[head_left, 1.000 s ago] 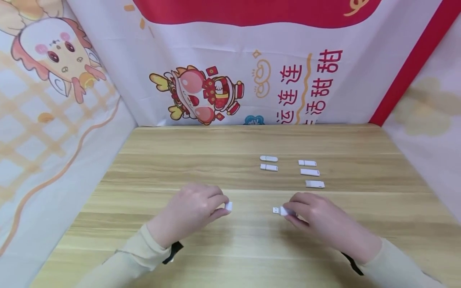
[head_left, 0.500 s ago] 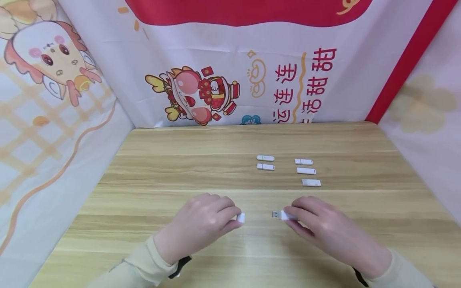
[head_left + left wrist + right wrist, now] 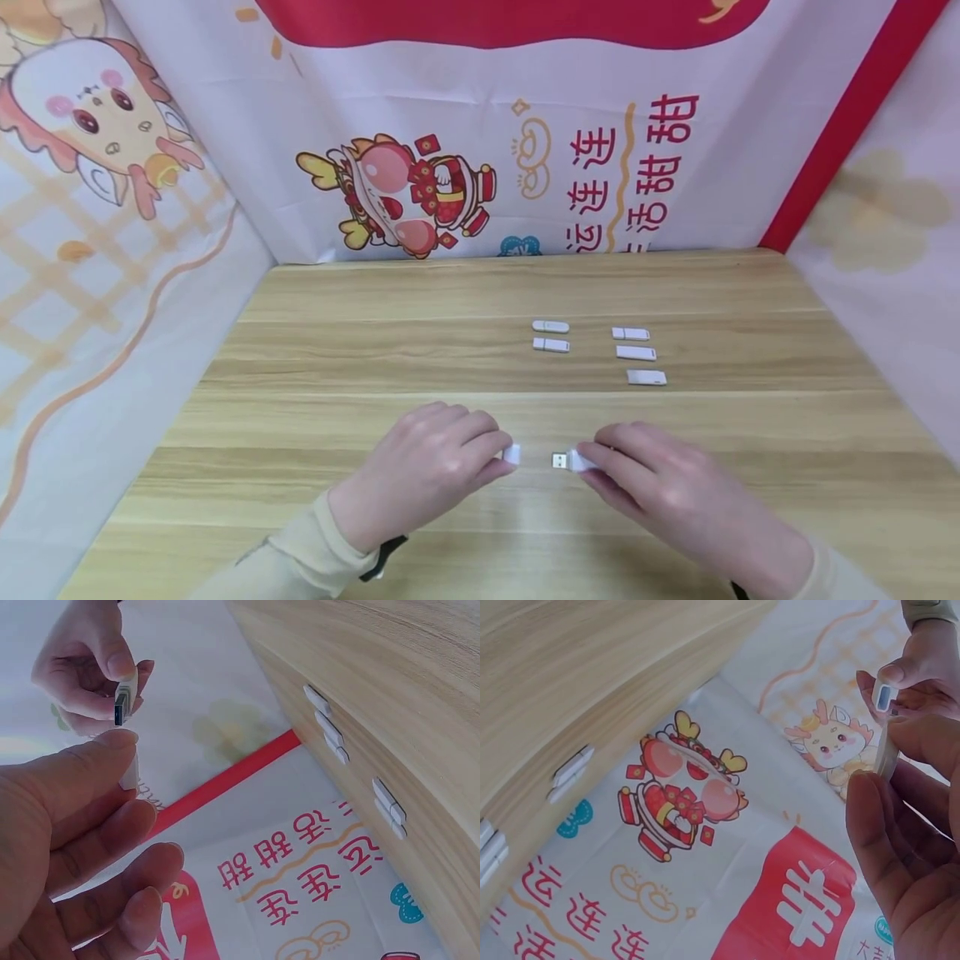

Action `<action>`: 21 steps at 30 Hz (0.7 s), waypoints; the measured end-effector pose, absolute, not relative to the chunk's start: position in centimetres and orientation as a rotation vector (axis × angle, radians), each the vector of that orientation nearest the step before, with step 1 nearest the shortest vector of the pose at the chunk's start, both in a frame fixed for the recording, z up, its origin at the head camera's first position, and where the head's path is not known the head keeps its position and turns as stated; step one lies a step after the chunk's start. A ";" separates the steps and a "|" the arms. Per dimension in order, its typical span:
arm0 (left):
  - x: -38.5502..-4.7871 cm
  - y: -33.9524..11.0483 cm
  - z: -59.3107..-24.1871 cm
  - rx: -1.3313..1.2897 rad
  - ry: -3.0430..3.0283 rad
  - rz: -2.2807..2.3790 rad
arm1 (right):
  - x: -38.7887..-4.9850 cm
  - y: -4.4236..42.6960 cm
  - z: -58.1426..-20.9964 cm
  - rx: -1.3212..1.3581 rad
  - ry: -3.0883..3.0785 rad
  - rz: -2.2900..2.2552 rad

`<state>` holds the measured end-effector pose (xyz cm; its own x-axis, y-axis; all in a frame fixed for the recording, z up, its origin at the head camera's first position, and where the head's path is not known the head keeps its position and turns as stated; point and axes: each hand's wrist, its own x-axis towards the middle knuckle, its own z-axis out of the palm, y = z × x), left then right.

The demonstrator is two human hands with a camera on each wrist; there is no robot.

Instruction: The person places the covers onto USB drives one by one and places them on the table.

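Note:
Between thumb and fingers my left hand (image 3: 442, 458) pinches a small white USB stick cap (image 3: 512, 454); its hollow opening shows in the right wrist view, where the cap (image 3: 885, 697) faces the other hand. My right hand (image 3: 667, 483) grips a white USB stick (image 3: 580, 461) by its body, the bare metal plug pointing left at the cap. A short gap separates plug and cap, both held above the table. In the left wrist view the USB stick's plug (image 3: 120, 710) shows just beyond the left fingertips.
On the wooden table (image 3: 420, 333), beyond the hands, lie several white USB sticks in two columns: a left pair with a rounded stick (image 3: 551, 327) at its back, and a right column with a stick (image 3: 636, 353) in its middle. Printed cloth (image 3: 450, 75) hangs behind.
The left hand has moved right with the cap, and the right hand slightly left and nearer with the USB stick. The gap between cap and plug has narrowed.

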<state>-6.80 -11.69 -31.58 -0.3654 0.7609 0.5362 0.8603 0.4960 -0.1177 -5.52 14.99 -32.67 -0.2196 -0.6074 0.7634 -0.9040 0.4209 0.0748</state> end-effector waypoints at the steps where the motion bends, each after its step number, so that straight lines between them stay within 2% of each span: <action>1: -6.8 -11.7 -31.6 -1.329 -2.210 -0.239 | -5.5 14.9 -32.7 1.281 -1.934 0.509; 21: -6.8 -10.9 -31.1 -1.350 -2.205 -0.171 | -5.6 14.1 -33.0 1.264 -1.985 0.597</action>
<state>-6.77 -10.89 -31.14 -0.3493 0.7867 0.5090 0.8560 0.4889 -0.1683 -5.59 14.11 -32.98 -0.2795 -0.5866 0.7602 -0.9085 0.4177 -0.0117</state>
